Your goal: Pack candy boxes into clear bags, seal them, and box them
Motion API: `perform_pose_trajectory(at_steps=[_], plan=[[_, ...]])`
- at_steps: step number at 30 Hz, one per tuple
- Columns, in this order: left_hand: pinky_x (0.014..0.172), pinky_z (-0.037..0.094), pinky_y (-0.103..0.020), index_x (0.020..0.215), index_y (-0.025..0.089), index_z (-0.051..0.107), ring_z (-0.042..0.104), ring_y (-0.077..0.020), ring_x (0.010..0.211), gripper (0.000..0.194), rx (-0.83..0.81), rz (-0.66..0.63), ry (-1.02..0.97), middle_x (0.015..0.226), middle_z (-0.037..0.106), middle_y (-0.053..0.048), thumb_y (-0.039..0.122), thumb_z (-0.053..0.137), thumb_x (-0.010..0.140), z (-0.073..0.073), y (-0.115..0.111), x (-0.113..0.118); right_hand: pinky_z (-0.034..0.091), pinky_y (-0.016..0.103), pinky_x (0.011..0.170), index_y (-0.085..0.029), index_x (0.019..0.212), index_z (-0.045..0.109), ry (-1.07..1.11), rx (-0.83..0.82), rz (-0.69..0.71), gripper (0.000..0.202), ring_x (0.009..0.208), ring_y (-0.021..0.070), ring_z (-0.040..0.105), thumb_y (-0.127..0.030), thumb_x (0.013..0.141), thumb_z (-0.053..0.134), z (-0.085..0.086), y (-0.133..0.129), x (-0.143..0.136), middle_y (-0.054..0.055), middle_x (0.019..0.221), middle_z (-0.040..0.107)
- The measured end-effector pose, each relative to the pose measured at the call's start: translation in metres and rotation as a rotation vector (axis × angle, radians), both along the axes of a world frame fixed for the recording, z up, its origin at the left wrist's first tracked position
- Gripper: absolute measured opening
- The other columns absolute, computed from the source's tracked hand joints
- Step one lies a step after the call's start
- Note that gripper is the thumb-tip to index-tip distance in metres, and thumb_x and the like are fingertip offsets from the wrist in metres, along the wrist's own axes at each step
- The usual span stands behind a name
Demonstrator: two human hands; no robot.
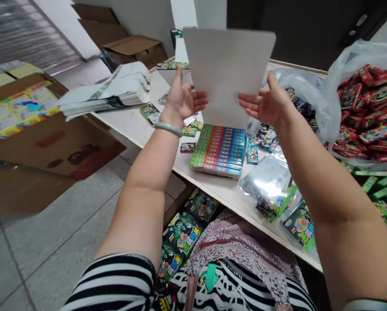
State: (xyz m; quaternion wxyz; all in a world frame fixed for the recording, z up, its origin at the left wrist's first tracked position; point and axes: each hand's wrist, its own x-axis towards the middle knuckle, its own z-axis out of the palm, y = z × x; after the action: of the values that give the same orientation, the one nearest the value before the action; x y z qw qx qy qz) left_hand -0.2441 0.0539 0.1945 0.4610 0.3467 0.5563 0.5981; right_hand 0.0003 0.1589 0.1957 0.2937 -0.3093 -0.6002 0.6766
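Observation:
A small carton stands on the table in front of me, packed with rows of small boxes in green, red, purple and blue. Its tall white lid is raised, plain side towards me. My left hand is at the lid's left edge, fingers stretched out and thumb up. Mirroring it, my right hand is by the right edge, fingers extended. Neither hand grips anything; whether the fingertips touch the lid I cannot tell. Loose small packs lie beside the carton.
Flat white cartons are stacked at the left of the table. Clear bags hold red packs and dark packs at right. Plastic-wrapped flat pieces lie near the front edge. Printed boxes sit below; a cardboard box stands left.

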Motion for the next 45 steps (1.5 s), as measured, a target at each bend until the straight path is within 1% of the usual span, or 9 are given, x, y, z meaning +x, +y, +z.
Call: perform_pose_trajectory(at_steps=[4, 8, 10, 16, 22, 30, 34, 38, 45], plan=[[0.061, 0.056, -0.034, 0.096, 0.014, 0.061, 0.069, -0.0217, 0.069, 0.079, -0.119, -0.196, 0.069, 0.074, 0.065, -0.009, 0.086, 0.030, 0.086, -0.028, -0.067, 0.004, 0.060, 0.038, 0.059, -0.019, 0.102, 0.066, -0.098, 0.060, 0.256, 0.051, 0.073, 0.0241, 0.071, -0.064, 0.078, 0.071, -0.027, -0.037, 0.039, 0.010, 0.085, 0.073], [0.079, 0.058, -0.034, 0.118, 0.021, 0.060, 0.070, -0.0241, 0.094, 0.079, 0.032, -0.207, 0.170, 0.104, 0.069, -0.008, 0.042, 0.093, 0.050, -0.066, -0.112, 0.015, 0.062, 0.040, 0.067, -0.019, 0.138, 0.054, -0.247, 0.271, 0.207, 0.082, 0.080, 0.0250, 0.072, -0.035, 0.064, 0.087, -0.068, -0.065, 0.052, 0.008, 0.097, 0.075], [0.084, 0.056, -0.035, 0.127, 0.024, 0.058, 0.069, -0.0240, 0.096, 0.085, 0.104, -0.124, 0.229, 0.101, 0.069, -0.006, 0.032, 0.092, 0.049, -0.078, -0.112, 0.020, 0.062, 0.043, 0.074, -0.019, 0.143, 0.051, -0.297, 0.498, 0.100, 0.083, 0.083, 0.0263, 0.072, -0.034, 0.068, 0.082, -0.079, -0.071, 0.047, 0.008, 0.102, 0.075], [0.079, 0.051, -0.032, 0.093, 0.016, 0.069, 0.064, -0.0195, 0.085, 0.022, 0.210, 0.315, 0.542, 0.080, 0.065, -0.003, 0.026, 0.072, 0.073, -0.076, -0.084, 0.018, 0.055, 0.042, 0.077, -0.021, 0.117, 0.072, -0.500, 1.017, -0.185, 0.036, 0.080, 0.0285, 0.072, -0.038, 0.088, 0.061, -0.070, -0.072, 0.028, 0.008, 0.090, 0.077], [0.079, 0.054, -0.030, 0.106, 0.023, 0.063, 0.066, -0.0205, 0.097, 0.041, 0.242, 0.130, 0.581, 0.097, 0.066, -0.003, 0.021, 0.080, 0.068, -0.065, -0.087, 0.019, 0.052, 0.037, 0.070, -0.020, 0.118, 0.068, -0.414, 0.940, -0.252, 0.036, 0.074, 0.0238, 0.067, -0.042, 0.091, 0.056, -0.062, -0.070, 0.032, 0.005, 0.081, 0.072], [0.082, 0.053, -0.032, 0.094, 0.019, 0.067, 0.062, -0.0239, 0.109, 0.023, 0.207, 0.298, 0.600, 0.098, 0.063, -0.002, 0.009, 0.067, 0.073, -0.077, -0.090, 0.023, 0.054, 0.039, 0.071, -0.020, 0.114, 0.067, -0.411, 0.876, -0.196, 0.037, 0.075, 0.0218, 0.064, -0.036, 0.081, 0.070, -0.069, -0.074, 0.037, 0.003, 0.080, 0.065], [0.081, 0.054, -0.032, 0.105, 0.019, 0.068, 0.064, -0.0241, 0.103, 0.036, 0.109, 0.173, 0.602, 0.095, 0.063, -0.002, 0.007, 0.068, 0.071, -0.077, -0.120, 0.024, 0.056, 0.040, 0.065, -0.025, 0.131, 0.059, -0.367, 0.753, 0.022, 0.052, 0.073, 0.0213, 0.063, -0.039, 0.082, 0.071, -0.083, -0.095, 0.055, 0.003, 0.084, 0.064], [0.081, 0.054, -0.032, 0.117, 0.022, 0.065, 0.064, -0.0217, 0.094, 0.051, 0.044, 0.043, 0.711, 0.099, 0.065, -0.003, 0.015, 0.078, 0.068, -0.101, -0.156, 0.033, 0.056, 0.049, 0.078, -0.028, 0.147, 0.044, -0.581, 0.948, 0.081, 0.063, 0.091, 0.0296, 0.063, -0.036, 0.088, 0.063, -0.111, -0.139, 0.072, 0.011, 0.107, 0.066], [0.104, 0.047, -0.043, 0.135, 0.022, 0.053, 0.059, -0.0280, 0.111, 0.053, 0.057, 0.127, 1.007, 0.123, 0.061, -0.010, 0.026, 0.065, 0.084, -0.160, -0.172, 0.051, 0.042, 0.058, 0.094, -0.039, 0.152, 0.040, -0.742, 1.194, -0.222, 0.060, 0.106, 0.0363, 0.052, -0.036, 0.093, 0.050, -0.173, -0.164, 0.069, 0.012, 0.108, 0.057]])
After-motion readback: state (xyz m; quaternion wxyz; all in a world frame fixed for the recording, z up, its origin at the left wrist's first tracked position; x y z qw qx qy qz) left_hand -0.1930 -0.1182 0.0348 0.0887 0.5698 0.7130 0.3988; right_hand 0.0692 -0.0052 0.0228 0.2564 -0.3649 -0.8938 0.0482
